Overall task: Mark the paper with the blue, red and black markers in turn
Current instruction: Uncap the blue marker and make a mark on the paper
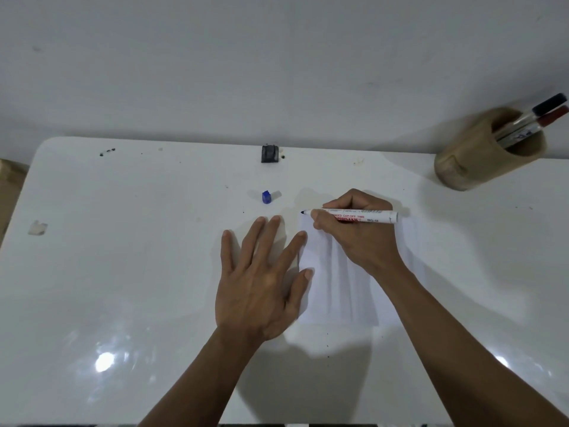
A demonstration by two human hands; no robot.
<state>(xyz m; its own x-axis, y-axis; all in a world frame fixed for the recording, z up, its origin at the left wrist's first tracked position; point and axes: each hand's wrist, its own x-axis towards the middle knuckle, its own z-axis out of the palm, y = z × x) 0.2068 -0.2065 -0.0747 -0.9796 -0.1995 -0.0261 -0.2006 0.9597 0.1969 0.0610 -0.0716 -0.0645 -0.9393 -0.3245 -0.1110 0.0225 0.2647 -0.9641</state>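
Item: small pale scrap [37, 227], lying far left of the grip, near the table's left edge, well apart from everything else.

Item: dark specks [107, 151], far left of the grip, close to the far edge.

Item: left hand [261, 278], open, fingers spread and flat, palm down; it holds nothing. Index fingertip and thumb tip rest on the left edge of the paper, just left of the grip.

Item: blue cap [266, 197], off the marker, lying on the bare table left of the grip and a little beyond it, apart from both hands.

Item: small black block [270, 154], beyond the cap, at the far edge against the wall.

Item: blue marker [354, 216], uncapped, white barrel lying nearly level, dark tip pointing left at the paper's far-left corner.

Item: right hand [351, 232], closed around the marker barrel near the tip, resting on the upper part of the sheet.

Item: paper [338, 291], white, creased lengthwise, directly under the grip and reaching toward the person.

Item: wooden holder [480, 155], well right of the grip and beyond it, holding the red marker [552, 117] and black marker [549, 103], both capped.

Surface: white glossy table [138, 272], scuffed, with lamp glare near the front. Plain pale wall [277, 57] behind.

Open room: bare tabletop lies wide to the left of the grip and between the grip and the holder.
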